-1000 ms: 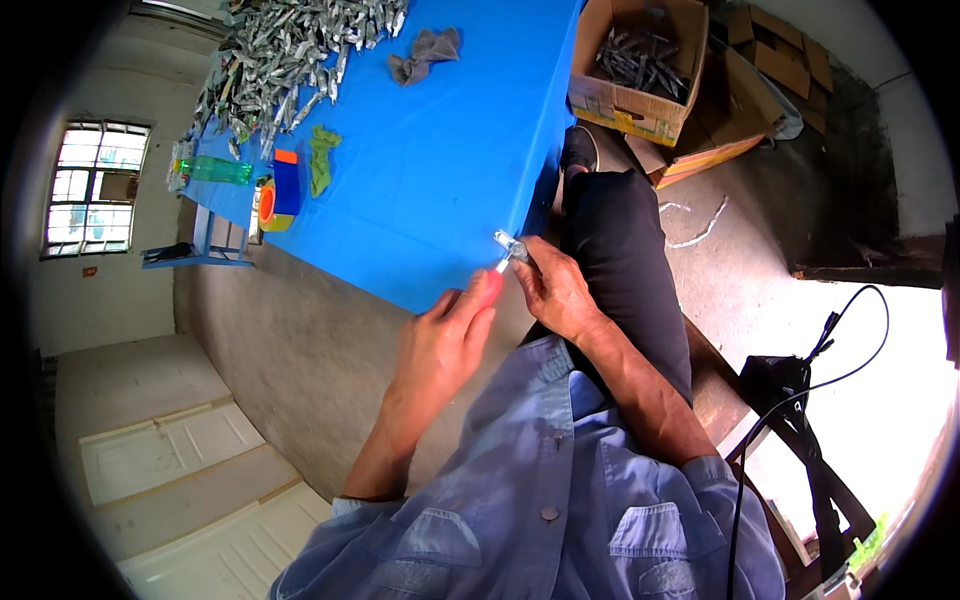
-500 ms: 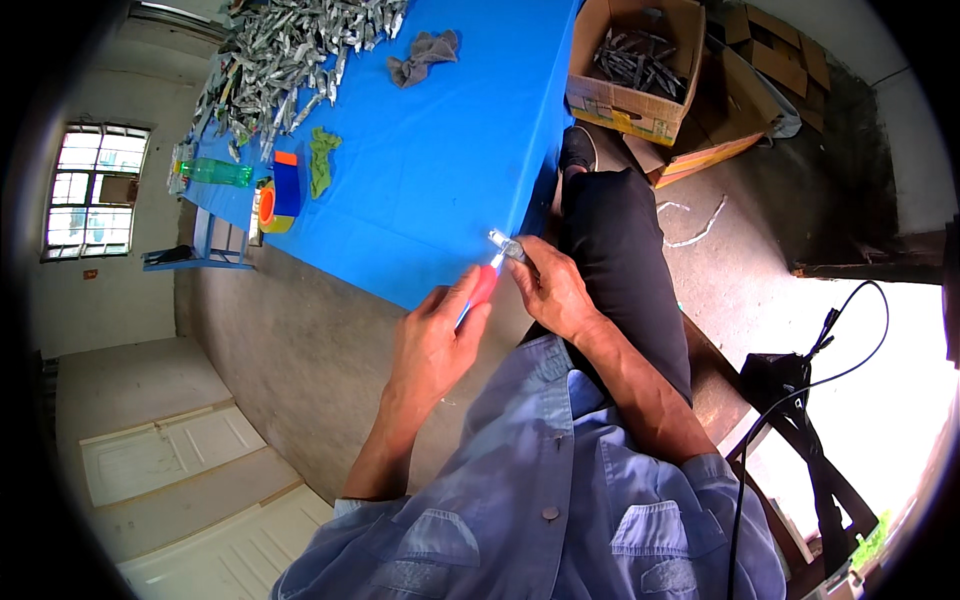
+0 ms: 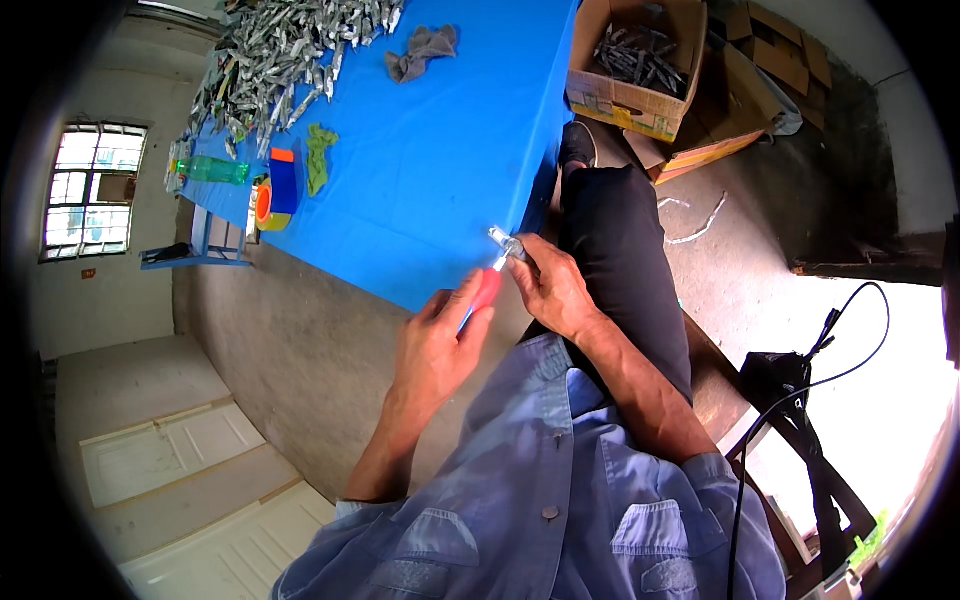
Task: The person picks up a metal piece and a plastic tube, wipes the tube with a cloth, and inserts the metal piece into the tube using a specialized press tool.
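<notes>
My left hand (image 3: 437, 345) is closed around the handle of a small tool with a red-and-blue handle (image 3: 487, 289) and a short bright metal end. That metal end meets a small silvery, tube-like metal part (image 3: 507, 243), pinched between the thumb and fingers of my right hand (image 3: 556, 290). Both hands are in front of my body, by the near corner of the blue-covered table (image 3: 400, 190). The tool's exact kind is too small and blurred to make out.
A large pile of similar silvery parts (image 3: 290, 60) covers the table's far left. Nearby are a grey cloth (image 3: 422, 54), a green cloth (image 3: 320, 158), a green bottle (image 3: 215, 170) and a tape roll (image 3: 264, 204). Right of the table, an open cardboard box (image 3: 625, 108) holds several dark parts.
The tool and my left hand have shifted very slightly against the silvery part. My right hand keeps its grip, nearly unmoved.
</notes>
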Action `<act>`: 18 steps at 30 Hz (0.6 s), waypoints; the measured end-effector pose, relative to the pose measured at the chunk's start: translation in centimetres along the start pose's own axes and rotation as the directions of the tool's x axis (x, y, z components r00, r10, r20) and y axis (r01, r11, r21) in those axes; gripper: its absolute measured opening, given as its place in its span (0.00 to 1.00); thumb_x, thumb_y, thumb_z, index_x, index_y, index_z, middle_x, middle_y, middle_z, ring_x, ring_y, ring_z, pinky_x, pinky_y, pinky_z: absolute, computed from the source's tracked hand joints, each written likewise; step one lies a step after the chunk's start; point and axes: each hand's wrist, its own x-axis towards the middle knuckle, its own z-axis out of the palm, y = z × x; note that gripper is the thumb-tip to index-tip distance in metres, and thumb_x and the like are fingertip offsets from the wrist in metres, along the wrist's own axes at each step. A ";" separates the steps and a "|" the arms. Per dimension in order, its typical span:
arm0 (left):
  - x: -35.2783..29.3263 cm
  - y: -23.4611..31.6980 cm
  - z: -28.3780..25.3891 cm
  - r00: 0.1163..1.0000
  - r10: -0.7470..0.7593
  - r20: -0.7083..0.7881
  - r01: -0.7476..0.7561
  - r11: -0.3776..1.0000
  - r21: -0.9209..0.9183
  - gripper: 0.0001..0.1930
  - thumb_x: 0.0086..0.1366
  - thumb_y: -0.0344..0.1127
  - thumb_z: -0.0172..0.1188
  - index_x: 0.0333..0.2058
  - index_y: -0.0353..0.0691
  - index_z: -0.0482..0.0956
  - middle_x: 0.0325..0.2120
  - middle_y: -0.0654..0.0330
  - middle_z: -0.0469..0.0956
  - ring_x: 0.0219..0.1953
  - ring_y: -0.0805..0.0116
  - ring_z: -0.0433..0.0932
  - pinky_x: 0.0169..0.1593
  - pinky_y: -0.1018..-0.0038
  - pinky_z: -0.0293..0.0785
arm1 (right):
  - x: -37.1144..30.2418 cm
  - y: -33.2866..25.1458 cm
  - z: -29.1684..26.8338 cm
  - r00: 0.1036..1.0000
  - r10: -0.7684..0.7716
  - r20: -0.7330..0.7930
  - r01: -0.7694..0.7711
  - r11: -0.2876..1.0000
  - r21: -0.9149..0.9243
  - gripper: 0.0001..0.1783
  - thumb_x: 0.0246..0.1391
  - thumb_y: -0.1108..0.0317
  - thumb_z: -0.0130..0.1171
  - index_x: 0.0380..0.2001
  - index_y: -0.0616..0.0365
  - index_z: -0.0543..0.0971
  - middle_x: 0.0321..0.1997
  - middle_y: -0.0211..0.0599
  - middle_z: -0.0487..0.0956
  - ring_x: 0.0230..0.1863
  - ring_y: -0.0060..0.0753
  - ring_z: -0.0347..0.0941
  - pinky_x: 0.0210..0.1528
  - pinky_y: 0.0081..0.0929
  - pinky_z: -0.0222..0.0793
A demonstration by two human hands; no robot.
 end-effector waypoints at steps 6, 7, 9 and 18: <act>-0.1 0.3 -0.1 1.000 0.006 0.008 -0.006 1.000 -0.009 0.24 0.66 0.32 0.70 0.59 0.35 0.81 0.41 0.44 0.85 0.40 0.46 0.86 0.40 0.59 0.83 | -0.1 0.1 -0.1 0.999 -0.032 -0.004 0.032 0.999 -0.015 0.08 0.64 0.73 0.62 0.44 0.61 0.77 0.36 0.53 0.77 0.40 0.65 0.75 0.41 0.50 0.70; -0.1 0.3 -0.2 1.000 -0.004 0.018 0.005 1.000 -0.014 0.23 0.66 0.32 0.70 0.59 0.35 0.81 0.41 0.44 0.85 0.40 0.45 0.86 0.39 0.59 0.82 | -0.1 0.2 0.0 0.999 -0.042 -0.007 0.042 0.999 -0.014 0.08 0.64 0.73 0.62 0.44 0.61 0.77 0.36 0.53 0.77 0.40 0.65 0.75 0.41 0.50 0.70; 0.1 0.3 -0.5 0.999 0.006 0.034 -0.005 1.000 -0.023 0.23 0.66 0.32 0.70 0.59 0.35 0.81 0.41 0.44 0.85 0.41 0.45 0.86 0.40 0.59 0.82 | -0.1 0.2 0.0 0.998 -0.058 -0.012 0.058 0.998 -0.016 0.08 0.64 0.74 0.62 0.44 0.61 0.76 0.36 0.53 0.77 0.40 0.65 0.75 0.41 0.50 0.70; 0.9 0.1 -1.5 0.992 0.096 0.080 -0.101 0.993 0.055 0.23 0.65 0.32 0.70 0.59 0.36 0.81 0.43 0.44 0.85 0.42 0.44 0.86 0.42 0.59 0.82 | -0.2 0.2 -0.1 0.999 -0.047 0.000 0.047 0.999 -0.026 0.08 0.64 0.74 0.62 0.44 0.62 0.76 0.36 0.52 0.76 0.41 0.64 0.75 0.42 0.49 0.70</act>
